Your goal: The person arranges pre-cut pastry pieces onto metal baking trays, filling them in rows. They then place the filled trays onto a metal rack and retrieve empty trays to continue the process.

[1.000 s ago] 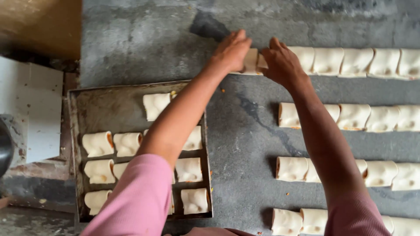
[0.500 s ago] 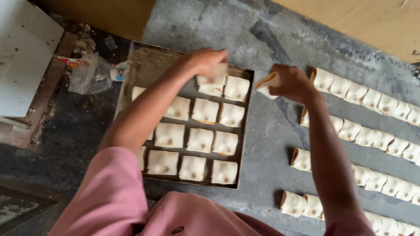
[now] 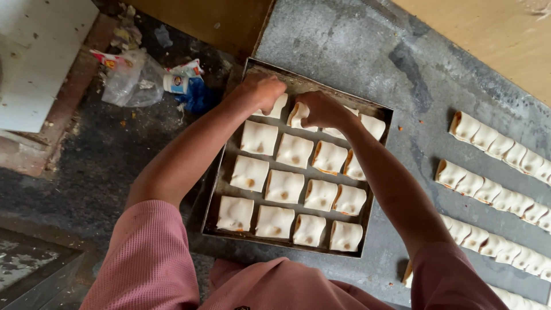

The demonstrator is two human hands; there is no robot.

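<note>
Looking down from the head camera, a dark metal baking tray sits on a grey stone bench, filled with rows of pale folded dough squares. The left hand is at the tray's far row, its fingers curled down onto a dough piece in the far left corner; the piece shows only partly beneath the hand. The right hand is just beside it, fingers pinched on a second dough piece in the same far row, which lies tilted against the hand with its filled edge showing. The two hands are near each other, almost touching. Three full rows of dough squares lie flat nearer the person, close together. To the right of the tray, well apart from it, lines of cut dough pieces lie on the bench. Left of the tray, crumpled plastic bags and wrappers lie on the dark floor. Pink sleeves cover both upper arms.
</note>
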